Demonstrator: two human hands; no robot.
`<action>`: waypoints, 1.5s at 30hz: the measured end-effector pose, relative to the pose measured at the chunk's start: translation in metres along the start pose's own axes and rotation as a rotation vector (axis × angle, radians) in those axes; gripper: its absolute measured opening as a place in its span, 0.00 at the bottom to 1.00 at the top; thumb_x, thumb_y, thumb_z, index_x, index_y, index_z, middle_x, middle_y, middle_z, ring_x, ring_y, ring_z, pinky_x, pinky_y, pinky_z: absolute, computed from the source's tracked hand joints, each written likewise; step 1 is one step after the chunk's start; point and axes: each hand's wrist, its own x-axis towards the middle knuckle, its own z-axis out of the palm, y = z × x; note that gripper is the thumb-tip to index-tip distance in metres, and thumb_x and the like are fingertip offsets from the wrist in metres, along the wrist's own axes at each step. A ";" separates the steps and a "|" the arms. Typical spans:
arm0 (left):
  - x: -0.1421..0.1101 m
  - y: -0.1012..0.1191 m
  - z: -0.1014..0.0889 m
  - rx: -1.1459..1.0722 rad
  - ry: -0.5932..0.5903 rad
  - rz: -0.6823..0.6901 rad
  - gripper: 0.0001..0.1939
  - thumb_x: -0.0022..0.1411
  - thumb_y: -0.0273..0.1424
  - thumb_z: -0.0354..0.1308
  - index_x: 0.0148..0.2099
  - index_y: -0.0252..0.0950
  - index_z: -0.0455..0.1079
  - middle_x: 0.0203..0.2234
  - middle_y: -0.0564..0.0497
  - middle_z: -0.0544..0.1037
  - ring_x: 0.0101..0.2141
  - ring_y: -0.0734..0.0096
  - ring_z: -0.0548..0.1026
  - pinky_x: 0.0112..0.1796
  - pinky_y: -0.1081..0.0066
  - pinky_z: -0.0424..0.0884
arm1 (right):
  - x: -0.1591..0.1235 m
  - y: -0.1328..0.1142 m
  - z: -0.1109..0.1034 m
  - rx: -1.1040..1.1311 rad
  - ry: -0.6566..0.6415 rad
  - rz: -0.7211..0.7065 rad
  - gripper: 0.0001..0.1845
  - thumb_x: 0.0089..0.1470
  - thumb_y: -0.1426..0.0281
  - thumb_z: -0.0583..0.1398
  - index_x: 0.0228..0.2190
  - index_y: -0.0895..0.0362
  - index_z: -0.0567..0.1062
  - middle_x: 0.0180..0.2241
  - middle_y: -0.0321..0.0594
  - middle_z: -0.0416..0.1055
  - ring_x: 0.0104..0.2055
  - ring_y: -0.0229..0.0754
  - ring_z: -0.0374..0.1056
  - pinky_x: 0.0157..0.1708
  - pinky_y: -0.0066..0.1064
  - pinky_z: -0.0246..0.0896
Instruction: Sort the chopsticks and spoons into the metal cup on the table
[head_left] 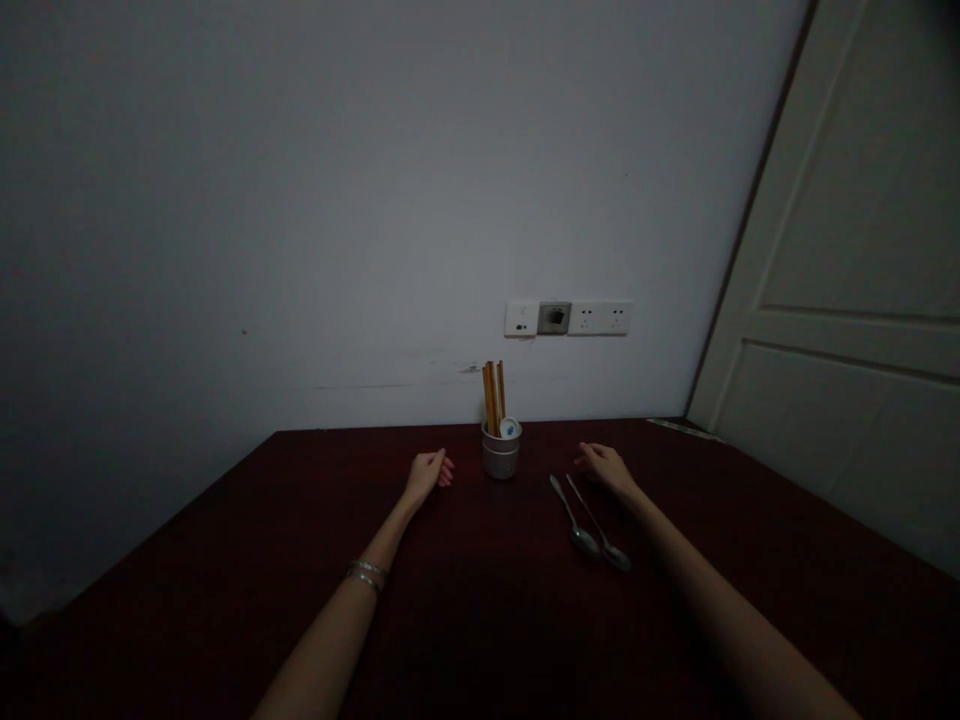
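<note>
A grey metal cup [500, 460] stands upright near the middle of the table. Several wooden chopsticks [491, 395] rise from it, along with a white ceramic spoon [509, 428] that has a blue mark. To the cup's left, my left hand [430, 473] rests loosely half-curled with its fingers apart, touching only the table. On the other side, my right hand [606, 468] is also relaxed and holds nothing. Just left of and nearer than that hand lie two long-handled metal spoons, the left one [583, 540] and the right one [616, 556], their bowls toward me.
The dark red table [465, 600] meets a pale wall [375, 250] behind the cup. Wall sockets [600, 318] and a switch plate [521, 319] sit above its back edge. A pale panelled door [847, 410] stands along the right side.
</note>
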 end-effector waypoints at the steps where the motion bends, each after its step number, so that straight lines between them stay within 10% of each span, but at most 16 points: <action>1: 0.000 0.000 0.000 0.001 -0.001 0.002 0.20 0.60 0.38 0.44 0.25 0.29 0.66 0.13 0.51 0.69 0.14 0.77 0.68 0.17 0.78 0.61 | 0.000 0.009 -0.004 0.039 0.029 -0.008 0.15 0.49 0.61 0.53 0.31 0.60 0.71 0.24 0.44 0.73 0.23 0.38 0.68 0.20 0.26 0.63; 27: -0.009 0.011 0.004 0.066 0.036 0.030 0.16 0.51 0.39 0.49 0.24 0.30 0.66 0.15 0.51 0.70 0.16 0.77 0.67 0.16 0.78 0.60 | -0.023 0.020 -0.012 -0.103 0.128 -0.199 0.18 0.46 0.63 0.51 0.30 0.61 0.74 0.20 0.40 0.72 0.24 0.40 0.68 0.26 0.27 0.60; 35: -0.031 0.102 0.007 0.187 0.153 0.411 0.12 0.52 0.35 0.51 0.35 0.31 0.69 0.17 0.53 0.70 0.18 0.78 0.66 0.19 0.79 0.61 | -0.017 0.024 -0.012 -0.137 0.118 -0.204 0.17 0.46 0.63 0.51 0.28 0.60 0.75 0.20 0.40 0.72 0.24 0.40 0.68 0.26 0.27 0.59; 40: -0.057 0.160 0.053 0.406 -0.120 0.619 0.11 0.54 0.33 0.53 0.37 0.32 0.70 0.29 0.50 0.75 0.29 0.73 0.72 0.29 0.75 0.67 | -0.016 0.024 -0.011 -0.165 0.123 -0.206 0.17 0.46 0.63 0.51 0.27 0.60 0.76 0.19 0.39 0.72 0.25 0.40 0.68 0.28 0.27 0.59; 45: -0.061 0.136 0.118 0.822 -0.618 0.846 0.11 0.54 0.26 0.52 0.41 0.34 0.70 0.37 0.48 0.74 0.39 0.69 0.70 0.42 0.70 0.65 | -0.018 0.021 -0.012 -0.159 0.121 -0.214 0.17 0.47 0.63 0.51 0.27 0.59 0.75 0.20 0.39 0.72 0.25 0.40 0.68 0.27 0.26 0.59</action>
